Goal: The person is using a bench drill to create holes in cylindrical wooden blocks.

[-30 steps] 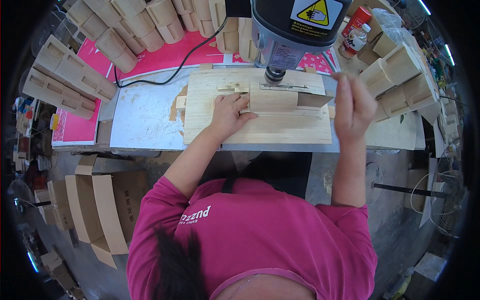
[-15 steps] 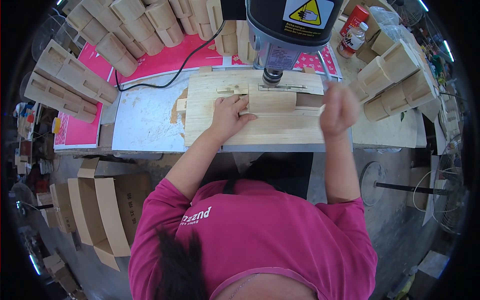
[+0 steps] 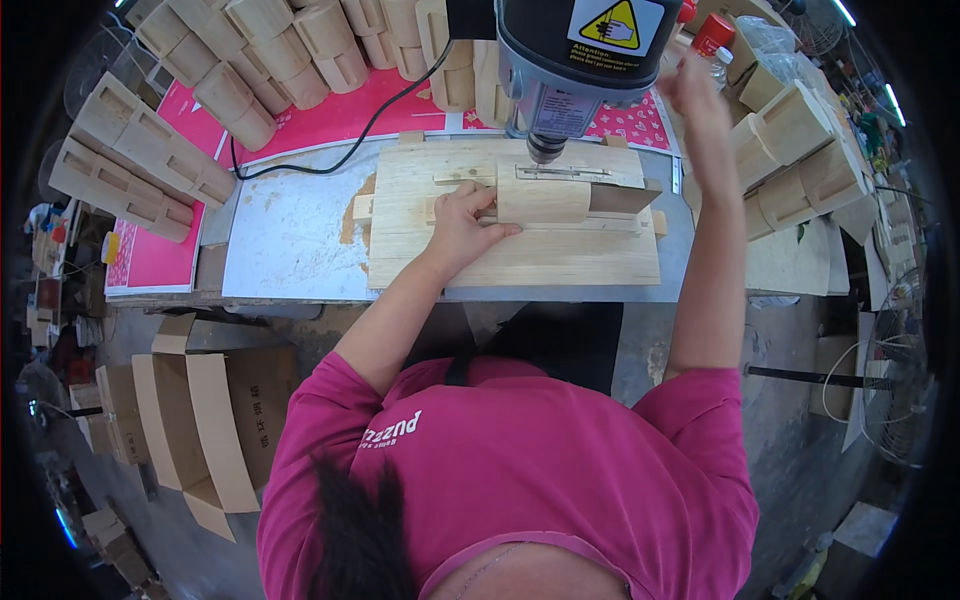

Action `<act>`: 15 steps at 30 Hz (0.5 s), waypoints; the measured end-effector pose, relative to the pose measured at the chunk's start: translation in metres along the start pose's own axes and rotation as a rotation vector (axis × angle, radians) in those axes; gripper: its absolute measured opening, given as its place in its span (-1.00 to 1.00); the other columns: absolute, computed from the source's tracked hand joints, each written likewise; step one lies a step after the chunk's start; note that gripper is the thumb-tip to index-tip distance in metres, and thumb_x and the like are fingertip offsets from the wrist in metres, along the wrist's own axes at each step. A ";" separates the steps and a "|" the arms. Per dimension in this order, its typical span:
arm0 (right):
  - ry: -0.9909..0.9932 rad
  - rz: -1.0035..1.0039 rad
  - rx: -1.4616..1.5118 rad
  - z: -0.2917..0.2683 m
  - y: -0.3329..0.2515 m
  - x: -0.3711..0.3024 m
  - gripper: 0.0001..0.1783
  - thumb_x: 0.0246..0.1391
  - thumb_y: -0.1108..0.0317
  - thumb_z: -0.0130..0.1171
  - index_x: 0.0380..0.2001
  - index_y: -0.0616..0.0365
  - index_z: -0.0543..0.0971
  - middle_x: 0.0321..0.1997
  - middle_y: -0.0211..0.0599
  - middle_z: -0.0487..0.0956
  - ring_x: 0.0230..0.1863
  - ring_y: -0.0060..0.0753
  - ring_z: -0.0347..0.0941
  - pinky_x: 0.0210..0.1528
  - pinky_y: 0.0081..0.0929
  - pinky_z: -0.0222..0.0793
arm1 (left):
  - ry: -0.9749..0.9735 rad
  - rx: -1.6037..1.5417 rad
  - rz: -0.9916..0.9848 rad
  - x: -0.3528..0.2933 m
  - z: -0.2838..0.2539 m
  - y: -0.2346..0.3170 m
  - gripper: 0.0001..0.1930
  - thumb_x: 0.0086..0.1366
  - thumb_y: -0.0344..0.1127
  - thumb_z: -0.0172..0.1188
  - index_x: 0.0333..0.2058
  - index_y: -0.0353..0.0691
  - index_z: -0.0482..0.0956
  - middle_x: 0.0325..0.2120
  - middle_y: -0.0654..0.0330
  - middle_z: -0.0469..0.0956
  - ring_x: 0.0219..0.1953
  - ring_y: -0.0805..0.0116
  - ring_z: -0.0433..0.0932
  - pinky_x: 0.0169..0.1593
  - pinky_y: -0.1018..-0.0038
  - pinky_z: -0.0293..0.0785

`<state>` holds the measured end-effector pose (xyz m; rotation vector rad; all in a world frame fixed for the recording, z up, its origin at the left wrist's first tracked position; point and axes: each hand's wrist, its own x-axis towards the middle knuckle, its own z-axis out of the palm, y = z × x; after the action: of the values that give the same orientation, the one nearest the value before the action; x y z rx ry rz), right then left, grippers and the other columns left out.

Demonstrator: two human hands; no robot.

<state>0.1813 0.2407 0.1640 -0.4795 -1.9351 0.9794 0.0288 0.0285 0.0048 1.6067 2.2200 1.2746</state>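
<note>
A pale wooden block point(image 3: 543, 201) with a rounded face lies in a flat wooden jig point(image 3: 580, 262) under the drill press point(image 3: 565, 70). My left hand point(image 3: 466, 220) grips the block's left end, its fingers curled there and its thumb stretched along the near edge. Above the block's far side hangs the drill chuck point(image 3: 546, 148), apart from the wood. Raised beside the right of the drill head is my right hand point(image 3: 697, 92), near a red knob point(image 3: 687, 11). Motion smears its fingers, so any hold on a lever cannot be made out.
Wooden pieces point(image 3: 150, 145) stand stacked at the left and back, with more stacks point(image 3: 800, 170) at the right. A black cable point(image 3: 350, 150) crosses the table. A bottle point(image 3: 720, 68) and a red can point(image 3: 712, 35) stand at the far right; an open carton point(image 3: 205, 420) is below left.
My right hand has risen and moved away from me, up beside the drill head. The chuck sits slightly higher. The left hand has barely moved on the block.
</note>
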 end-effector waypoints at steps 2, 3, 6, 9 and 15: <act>-0.278 0.018 -0.337 -0.007 0.035 -0.041 -0.54 -0.02 0.15 0.15 -0.06 0.14 0.43 -0.17 -0.13 0.45 -0.23 -0.28 0.40 -0.03 -0.48 0.22 | -0.028 -0.174 -0.077 0.003 0.004 -0.006 -0.57 -0.27 -0.22 0.41 -0.32 -0.15 0.57 -0.54 0.27 0.38 -0.42 0.39 0.39 -0.20 0.41 0.15; -0.392 -0.070 -0.469 -0.006 0.042 -0.062 -0.56 -0.05 0.19 0.18 -0.10 0.17 0.45 -0.22 -0.17 0.47 -0.27 -0.28 0.40 -0.08 -0.48 0.24 | -0.023 -0.174 -0.080 0.002 0.001 -0.005 -0.57 -0.27 -0.22 0.41 -0.32 -0.15 0.57 -0.54 0.27 0.38 -0.42 0.39 0.39 -0.20 0.41 0.15; -0.534 0.003 -0.463 -0.008 0.039 -0.095 -0.60 -0.12 0.27 0.24 -0.18 0.22 0.49 -0.33 -0.27 0.50 -0.34 -0.34 0.40 -0.18 -0.50 0.28 | -0.019 -0.368 -0.017 -0.006 -0.021 0.000 -0.62 -0.28 -0.31 0.41 -0.37 -0.19 0.58 -0.56 0.24 0.36 -0.46 0.36 0.38 -0.30 0.50 0.23; -0.537 0.193 -0.193 -0.006 0.027 -0.117 -0.66 -0.15 0.32 0.26 -0.27 0.26 0.53 -0.43 -0.37 0.50 -0.40 -0.47 0.37 -0.30 -0.57 0.27 | -0.112 -0.256 0.125 -0.031 -0.076 0.002 -0.65 -0.28 -0.34 0.41 -0.40 -0.22 0.58 -0.57 0.23 0.37 -0.48 0.39 0.38 -0.41 0.56 0.29; -0.488 0.685 0.158 -0.008 0.033 -0.164 -0.75 -0.13 0.34 0.24 -0.36 0.26 0.55 -0.52 -0.52 0.46 -0.46 -0.72 0.28 -0.43 -0.71 0.17 | 0.080 -0.760 -0.447 -0.088 -0.165 -0.006 -0.78 -0.08 -0.28 0.32 -0.45 -0.26 0.56 -0.60 0.31 0.48 -0.56 0.56 0.40 -0.45 0.60 0.34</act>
<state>0.2730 0.1575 0.0517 -0.9072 -2.1270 1.8078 -0.0260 -0.1363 0.0743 0.7454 1.6489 1.7358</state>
